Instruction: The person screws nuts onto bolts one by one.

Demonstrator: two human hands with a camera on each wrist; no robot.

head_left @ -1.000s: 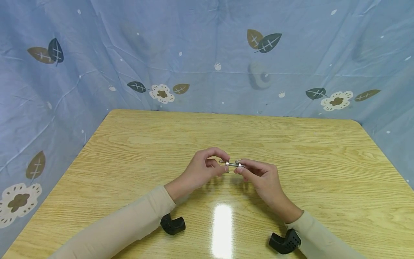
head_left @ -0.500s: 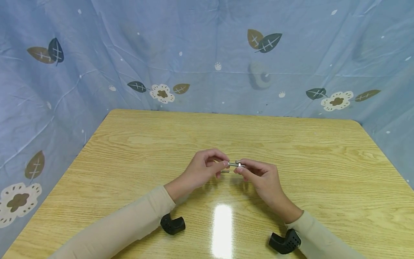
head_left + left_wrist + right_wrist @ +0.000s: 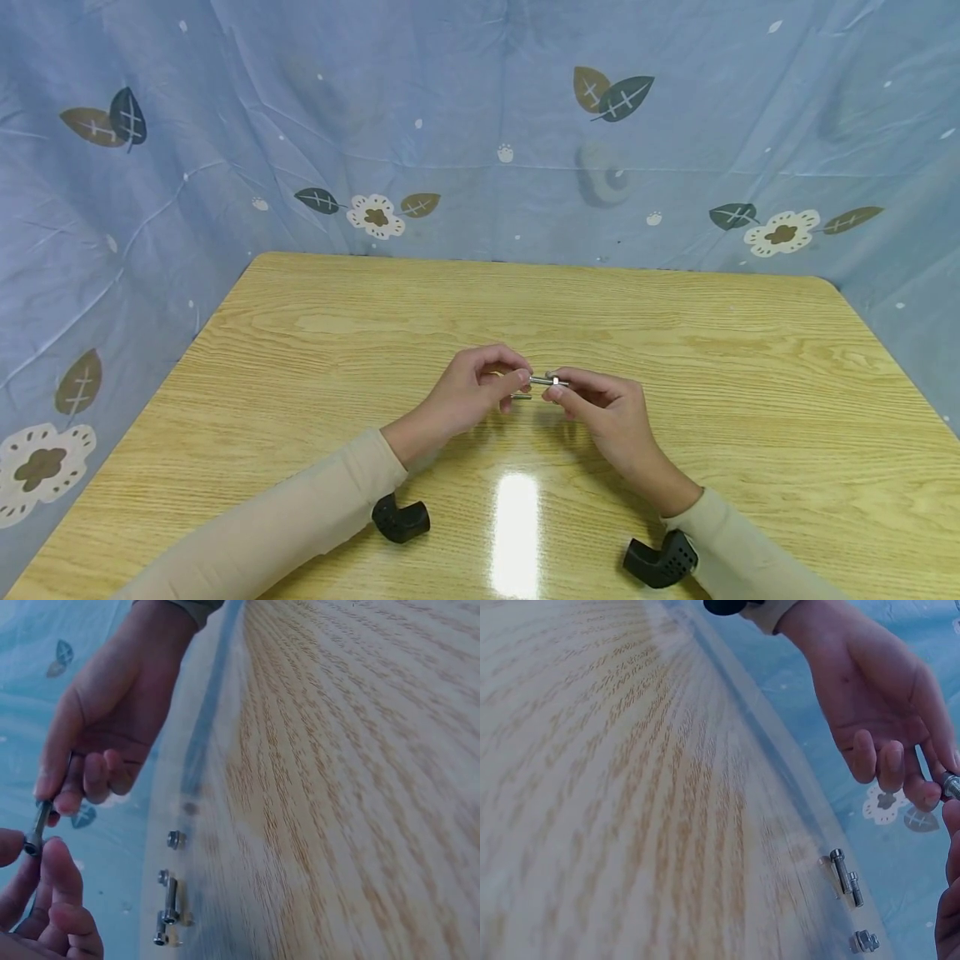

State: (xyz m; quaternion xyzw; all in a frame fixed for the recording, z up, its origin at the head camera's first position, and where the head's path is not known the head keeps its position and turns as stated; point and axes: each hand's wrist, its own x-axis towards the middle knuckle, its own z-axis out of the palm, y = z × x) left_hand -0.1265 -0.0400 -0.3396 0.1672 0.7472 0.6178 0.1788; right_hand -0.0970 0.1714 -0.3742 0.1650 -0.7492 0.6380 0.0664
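Observation:
Held level between both hands over the table is a silver socket-head bolt [image 3: 541, 381]. My left hand [image 3: 467, 392] pinches its head end with thumb and index finger, covering most of the head in the head view. In the left wrist view the round socket head [image 3: 31, 846] shows between the left fingers. At the other end, my right hand [image 3: 613, 408] pinches a nut [image 3: 555, 382] around the shank with thumb and fingers.
Below the hands, loose hardware lies on the wood-grain table [image 3: 337, 350]: a longer bolt [image 3: 172, 901], a shorter bolt [image 3: 160, 930] and nuts [image 3: 175, 839]. Black wrist devices [image 3: 401, 520] sit at both sleeves. A blue patterned cloth [image 3: 465, 100] hangs behind the table.
One second ago the left fingers stood apart around the bolt's head end, leaving it visible; the thumb and index finger have since closed over it. The right hand has stayed in place.

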